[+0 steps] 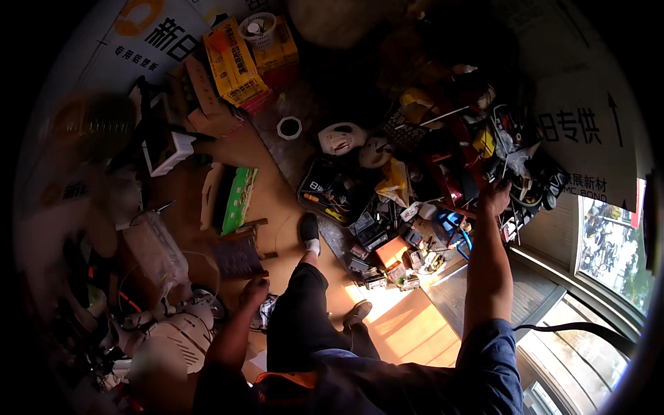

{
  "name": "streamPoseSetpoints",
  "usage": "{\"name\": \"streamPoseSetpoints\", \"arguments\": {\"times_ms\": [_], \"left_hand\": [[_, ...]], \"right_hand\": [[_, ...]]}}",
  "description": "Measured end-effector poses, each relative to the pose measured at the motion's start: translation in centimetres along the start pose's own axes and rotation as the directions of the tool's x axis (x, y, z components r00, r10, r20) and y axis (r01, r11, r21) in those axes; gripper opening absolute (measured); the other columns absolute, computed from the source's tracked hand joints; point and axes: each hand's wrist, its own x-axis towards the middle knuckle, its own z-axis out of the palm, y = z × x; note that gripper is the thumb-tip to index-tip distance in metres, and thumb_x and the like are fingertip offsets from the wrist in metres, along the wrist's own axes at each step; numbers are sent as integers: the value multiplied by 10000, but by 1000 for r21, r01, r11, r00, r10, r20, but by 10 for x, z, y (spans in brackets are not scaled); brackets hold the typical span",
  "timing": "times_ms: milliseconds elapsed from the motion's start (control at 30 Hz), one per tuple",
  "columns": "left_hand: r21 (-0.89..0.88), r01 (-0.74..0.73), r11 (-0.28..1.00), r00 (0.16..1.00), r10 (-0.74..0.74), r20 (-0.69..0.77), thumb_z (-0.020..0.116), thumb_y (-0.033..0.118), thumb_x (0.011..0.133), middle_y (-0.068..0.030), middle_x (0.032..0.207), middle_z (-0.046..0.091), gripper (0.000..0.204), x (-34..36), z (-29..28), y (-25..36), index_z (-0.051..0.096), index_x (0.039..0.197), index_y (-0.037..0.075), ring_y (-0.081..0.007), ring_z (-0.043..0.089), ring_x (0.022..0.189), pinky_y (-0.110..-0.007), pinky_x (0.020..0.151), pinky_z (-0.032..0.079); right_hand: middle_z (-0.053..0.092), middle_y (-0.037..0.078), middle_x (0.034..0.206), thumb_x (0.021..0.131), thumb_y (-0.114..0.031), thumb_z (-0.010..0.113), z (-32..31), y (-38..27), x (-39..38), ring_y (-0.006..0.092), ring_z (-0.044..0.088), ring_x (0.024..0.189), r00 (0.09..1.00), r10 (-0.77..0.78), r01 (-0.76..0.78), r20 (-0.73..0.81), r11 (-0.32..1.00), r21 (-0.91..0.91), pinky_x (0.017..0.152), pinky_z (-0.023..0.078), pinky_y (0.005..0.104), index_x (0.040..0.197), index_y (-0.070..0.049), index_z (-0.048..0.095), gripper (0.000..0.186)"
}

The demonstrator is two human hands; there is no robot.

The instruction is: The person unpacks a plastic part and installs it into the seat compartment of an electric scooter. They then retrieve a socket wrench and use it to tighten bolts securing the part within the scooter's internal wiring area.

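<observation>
My right hand (496,197) reaches into a crowded pile of mixed items at the right, beside dark red frames (467,162), clear plastic (515,149) and dark cables and parts (532,187). Its fingers are curled; what they hold, if anything, is too dark to make out. My left hand (254,292) is lower and to the left, with curled fingers, just below a small wooden stool with a dark seat (235,256). I cannot tell whether it touches the stool.
My shod feet (309,228) are on tan flooring. An open toolbox (325,187) and small boxy parts (391,252) lie ahead. Yellow cartons (232,59), a green box (238,200) and white plastic parts (190,332) are at left. A window (609,245) is at right.
</observation>
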Motion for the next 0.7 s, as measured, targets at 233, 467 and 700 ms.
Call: {"name": "streamPoseSetpoints", "arguments": {"times_ms": [233, 467, 700], "left_hand": [[521, -284, 805, 920, 381, -89, 608, 387, 975, -191, 1057, 746, 310, 252, -103, 333, 701, 1056, 103, -419, 705, 1027, -535, 873, 562], [289, -578, 763, 765, 630, -133, 618, 398, 964, -215, 1264, 698, 435, 402, -63, 571, 703, 1243, 74, -425, 661, 1140, -497, 983, 520], [573, -543, 614, 593, 763, -256, 614, 287, 977, -145, 1316, 689, 365, 529, -72, 647, 701, 1279, 102, -320, 628, 1191, -432, 1019, 491]], "right_hand": [[719, 239, 1065, 922, -541, 613, 34, -9, 12, 511, 657, 1059, 999, 11, -17, -30, 977, -212, 816, 489, 607, 1142, -141, 543, 462], [709, 247, 1125, 993, -633, 479, 47, 42, 23, 511, 662, 991, 984, -146, 118, -100, 962, -247, 762, 493, 568, 1291, -142, 571, 581], [693, 163, 1160, 990, -423, 545, 59, 81, 31, 321, 662, 1042, 990, -83, 104, -114, 975, 197, 907, 495, 395, 1356, -52, 568, 522]]}}
